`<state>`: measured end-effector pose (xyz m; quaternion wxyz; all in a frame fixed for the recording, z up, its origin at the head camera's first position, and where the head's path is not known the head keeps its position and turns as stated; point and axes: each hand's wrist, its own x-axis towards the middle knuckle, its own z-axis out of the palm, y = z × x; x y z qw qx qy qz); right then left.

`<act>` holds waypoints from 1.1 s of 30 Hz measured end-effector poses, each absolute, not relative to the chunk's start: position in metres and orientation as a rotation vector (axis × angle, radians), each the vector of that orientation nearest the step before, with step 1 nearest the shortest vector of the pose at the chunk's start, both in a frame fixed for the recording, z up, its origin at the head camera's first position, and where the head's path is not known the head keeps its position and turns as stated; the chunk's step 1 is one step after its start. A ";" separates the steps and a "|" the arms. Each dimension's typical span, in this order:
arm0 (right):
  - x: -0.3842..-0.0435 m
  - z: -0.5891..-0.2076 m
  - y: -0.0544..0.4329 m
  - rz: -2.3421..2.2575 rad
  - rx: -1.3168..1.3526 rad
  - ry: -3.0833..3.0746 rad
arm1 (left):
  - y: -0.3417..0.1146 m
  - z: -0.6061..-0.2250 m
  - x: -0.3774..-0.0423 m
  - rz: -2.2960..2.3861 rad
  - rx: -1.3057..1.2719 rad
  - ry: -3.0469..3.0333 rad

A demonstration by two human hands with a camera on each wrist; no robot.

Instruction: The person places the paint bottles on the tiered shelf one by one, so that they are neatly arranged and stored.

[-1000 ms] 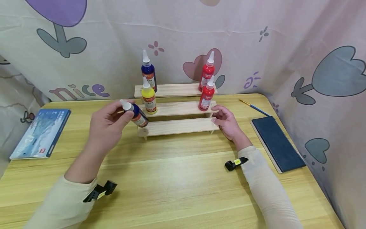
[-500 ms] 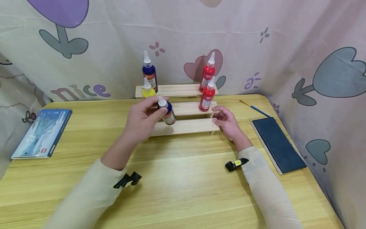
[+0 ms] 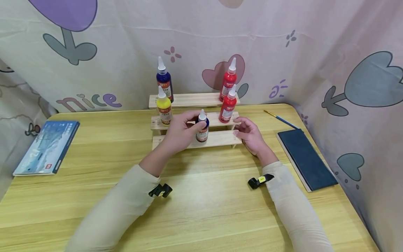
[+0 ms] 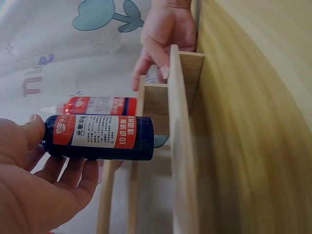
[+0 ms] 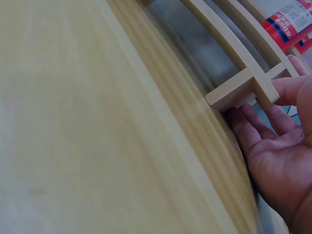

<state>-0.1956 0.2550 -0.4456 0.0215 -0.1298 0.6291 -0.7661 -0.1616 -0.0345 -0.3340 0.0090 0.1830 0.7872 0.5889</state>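
Note:
My left hand grips a dark blue ink bottle with a white nozzle cap, thumb on one side and fingers round the other. The bottle is nearly upright over the lowest step of a three-step wooden stand; in the left wrist view a small gap shows between its base and the step. At the stand's right end, my right hand holds the step ends, thumb on the lowest one. A yellow bottle and a red bottle stand at opposite ends of the middle step.
On the top step are another blue bottle at left and another red bottle at right. A blue-covered book lies at the table's left. A dark notebook and a paintbrush lie at right. A patterned curtain hangs behind.
My left hand has carried the blue bottle rightward from the stand's left end to right of its middle, and the bottle has gone from tilted to nearly upright. The right hand has stayed put.

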 end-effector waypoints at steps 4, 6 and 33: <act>-0.196 -0.445 0.255 -2.376 -0.410 1.949 | -0.030 -0.339 -0.164 1.796 0.556 2.481; -0.196 -0.445 0.255 -2.376 -0.414 1.951 | -0.028 -0.340 -0.165 1.772 0.543 2.489; -0.195 -0.446 0.254 -2.370 -0.404 1.964 | -0.026 -0.349 -0.163 1.792 0.464 2.435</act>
